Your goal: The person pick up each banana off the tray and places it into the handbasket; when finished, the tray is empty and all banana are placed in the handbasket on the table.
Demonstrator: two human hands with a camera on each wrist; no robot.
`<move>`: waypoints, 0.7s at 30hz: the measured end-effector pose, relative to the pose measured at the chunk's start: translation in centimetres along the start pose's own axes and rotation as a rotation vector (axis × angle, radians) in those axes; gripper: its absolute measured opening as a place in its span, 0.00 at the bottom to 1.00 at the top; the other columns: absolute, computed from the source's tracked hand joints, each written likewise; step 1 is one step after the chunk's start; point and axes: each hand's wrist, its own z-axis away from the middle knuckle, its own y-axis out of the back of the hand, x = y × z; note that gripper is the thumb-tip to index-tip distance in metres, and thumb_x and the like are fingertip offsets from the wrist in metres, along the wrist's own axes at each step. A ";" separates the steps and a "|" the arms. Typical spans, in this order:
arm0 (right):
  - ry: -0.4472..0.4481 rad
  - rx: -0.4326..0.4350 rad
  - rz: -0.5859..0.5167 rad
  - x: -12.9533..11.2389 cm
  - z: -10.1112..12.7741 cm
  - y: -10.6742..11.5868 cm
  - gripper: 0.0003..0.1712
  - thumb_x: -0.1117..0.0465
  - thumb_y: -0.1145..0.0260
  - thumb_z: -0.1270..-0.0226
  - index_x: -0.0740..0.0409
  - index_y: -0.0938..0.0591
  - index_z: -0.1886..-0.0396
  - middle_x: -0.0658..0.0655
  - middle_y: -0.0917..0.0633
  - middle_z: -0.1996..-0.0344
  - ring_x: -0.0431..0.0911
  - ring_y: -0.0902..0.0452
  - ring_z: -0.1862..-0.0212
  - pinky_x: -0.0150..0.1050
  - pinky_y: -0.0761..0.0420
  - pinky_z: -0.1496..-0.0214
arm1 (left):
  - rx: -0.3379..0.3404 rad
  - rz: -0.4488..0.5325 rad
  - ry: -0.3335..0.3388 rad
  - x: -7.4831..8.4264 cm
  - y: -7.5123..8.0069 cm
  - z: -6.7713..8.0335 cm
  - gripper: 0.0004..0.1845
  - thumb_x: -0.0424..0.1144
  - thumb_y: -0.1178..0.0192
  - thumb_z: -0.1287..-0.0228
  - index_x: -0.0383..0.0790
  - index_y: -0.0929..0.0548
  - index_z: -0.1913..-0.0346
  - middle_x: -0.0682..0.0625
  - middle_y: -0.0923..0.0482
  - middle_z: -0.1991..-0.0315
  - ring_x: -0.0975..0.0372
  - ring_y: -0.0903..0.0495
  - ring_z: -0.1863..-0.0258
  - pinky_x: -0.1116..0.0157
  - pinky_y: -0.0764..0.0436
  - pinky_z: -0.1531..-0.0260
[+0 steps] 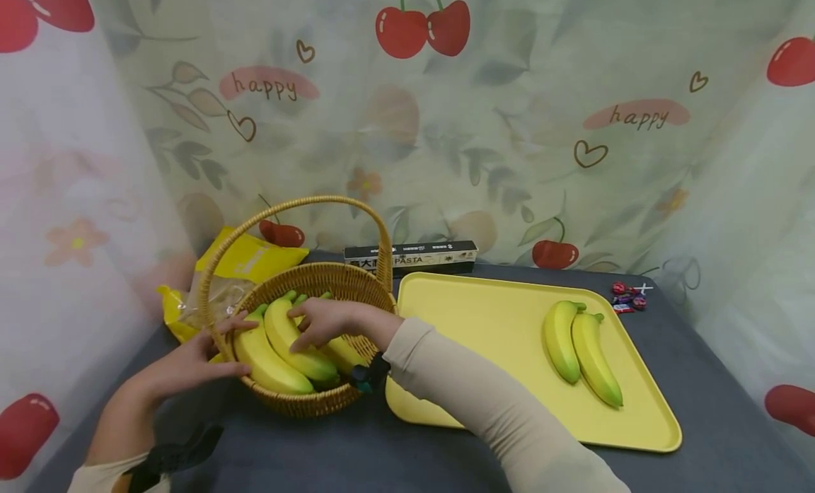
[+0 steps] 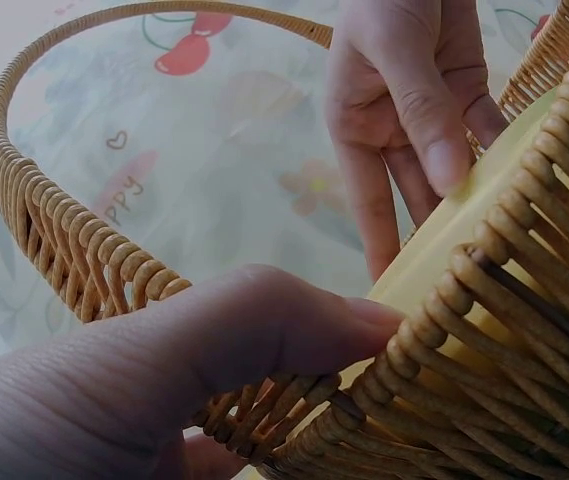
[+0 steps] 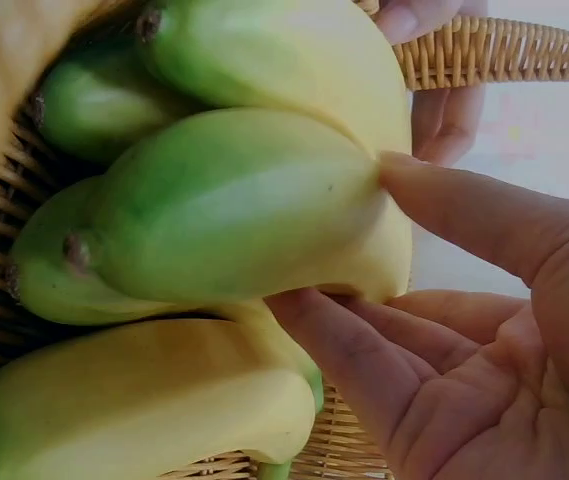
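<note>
The basket (image 1: 318, 401) stands on the table (image 1: 318, 450), left of the tray (image 1: 484, 323), and holds a bunch of bananas (image 1: 280, 355). The right hand (image 1: 321, 322) pinches 1 banana between thumb and fingers. The left hand (image 1: 191, 362) rests on the basket's rim, thumb on the outer banana. On the tray lie 2 bananas (image 1: 582, 351), touching. A pasta box (image 1: 414, 256) lies behind.

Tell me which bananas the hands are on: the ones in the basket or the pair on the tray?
The bananas in the wicker basket: both the left hand and right hand touch them. The pair on the yellow tray lies untouched.
</note>
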 end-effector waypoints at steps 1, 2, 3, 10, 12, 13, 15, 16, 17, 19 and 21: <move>-0.004 0.004 -0.019 0.0 0.0 0.0 0.39 0.62 0.36 0.37 0.58 0.41 0.29 0.64 0.29 0.37 0.43 0.23 0.49 0.32 0.21 0.58 | 0.001 -0.002 -0.006 0.0 0.0 0.0 0.34 0.38 0.39 0.39 0.36 0.40 0.33 0.26 0.56 0.30 0.33 0.54 0.33 0.56 0.30 0.46; -0.007 0.007 -0.039 0.0 0.1 0.0 0.38 0.62 0.36 0.37 0.58 0.41 0.29 0.64 0.29 0.37 0.42 0.23 0.52 0.32 0.21 0.59 | 0.002 -0.007 -0.010 0.0 0.0 0.0 0.34 0.38 0.39 0.39 0.36 0.39 0.33 0.26 0.56 0.30 0.33 0.54 0.33 0.49 0.32 0.45; -0.008 0.009 -0.062 0.0 0.1 0.0 0.38 0.63 0.36 0.37 0.58 0.41 0.29 0.64 0.29 0.37 0.41 0.23 0.56 0.33 0.21 0.59 | 0.002 -0.008 -0.009 0.0 0.0 0.0 0.34 0.39 0.38 0.39 0.36 0.39 0.33 0.26 0.56 0.30 0.33 0.54 0.33 0.47 0.33 0.44; 0.015 0.036 -0.088 -0.1 0.1 -0.2 0.37 0.64 0.36 0.38 0.60 0.39 0.30 0.66 0.23 0.43 0.40 0.30 0.73 0.31 0.25 0.70 | 0.000 -0.002 -0.001 0.2 0.1 0.1 0.34 0.39 0.39 0.39 0.37 0.40 0.33 0.27 0.56 0.30 0.34 0.52 0.33 0.58 0.30 0.46; 0.015 0.045 -0.067 -0.1 0.0 -0.3 0.37 0.64 0.36 0.38 0.60 0.39 0.30 0.65 0.24 0.42 0.39 0.28 0.72 0.31 0.24 0.69 | 0.002 -0.008 0.004 0.2 0.1 0.1 0.34 0.40 0.38 0.40 0.37 0.39 0.33 0.27 0.56 0.30 0.35 0.52 0.33 0.69 0.30 0.51; 0.016 0.049 -0.053 -0.1 0.0 -0.3 0.37 0.63 0.36 0.38 0.60 0.39 0.30 0.65 0.24 0.41 0.39 0.27 0.71 0.31 0.23 0.68 | 0.000 -0.004 0.000 0.2 0.1 0.2 0.34 0.40 0.38 0.39 0.37 0.39 0.33 0.27 0.56 0.30 0.35 0.52 0.33 0.68 0.30 0.50; 0.017 0.052 -0.030 -0.1 0.0 -0.3 0.37 0.62 0.36 0.38 0.60 0.39 0.30 0.65 0.26 0.40 0.39 0.23 0.66 0.31 0.22 0.65 | -0.002 -0.007 0.002 0.2 0.1 0.2 0.33 0.40 0.38 0.40 0.37 0.39 0.33 0.27 0.56 0.30 0.34 0.52 0.33 0.73 0.31 0.52; 0.015 0.056 -0.021 -0.1 0.0 -0.3 0.37 0.62 0.35 0.38 0.59 0.38 0.30 0.65 0.26 0.40 0.39 0.22 0.63 0.31 0.21 0.64 | -0.001 -0.012 -0.001 0.2 0.1 0.2 0.33 0.40 0.38 0.40 0.37 0.39 0.33 0.27 0.56 0.30 0.34 0.53 0.33 0.72 0.31 0.51; 0.014 0.057 -0.016 -0.1 0.0 -0.3 0.37 0.62 0.35 0.38 0.59 0.38 0.30 0.65 0.26 0.39 0.40 0.21 0.60 0.31 0.21 0.63 | -0.002 -0.014 -0.003 0.2 0.1 0.2 0.33 0.40 0.38 0.40 0.37 0.38 0.34 0.27 0.56 0.30 0.34 0.54 0.33 0.72 0.31 0.51; 0.022 0.057 -0.002 0.0 0.3 -0.2 0.37 0.61 0.36 0.37 0.59 0.38 0.30 0.64 0.27 0.38 0.43 0.20 0.54 0.32 0.20 0.61 | -0.005 -0.017 -0.003 0.2 0.1 0.2 0.33 0.40 0.38 0.40 0.37 0.38 0.33 0.27 0.56 0.30 0.34 0.54 0.33 0.67 0.30 0.49; 0.045 0.070 0.034 0.2 0.6 -0.1 0.36 0.60 0.36 0.37 0.59 0.37 0.31 0.62 0.28 0.37 0.45 0.23 0.46 0.31 0.21 0.58 | -0.008 -0.009 -0.005 0.3 0.0 0.1 0.33 0.40 0.39 0.39 0.37 0.39 0.33 0.26 0.57 0.30 0.33 0.54 0.33 0.60 0.30 0.46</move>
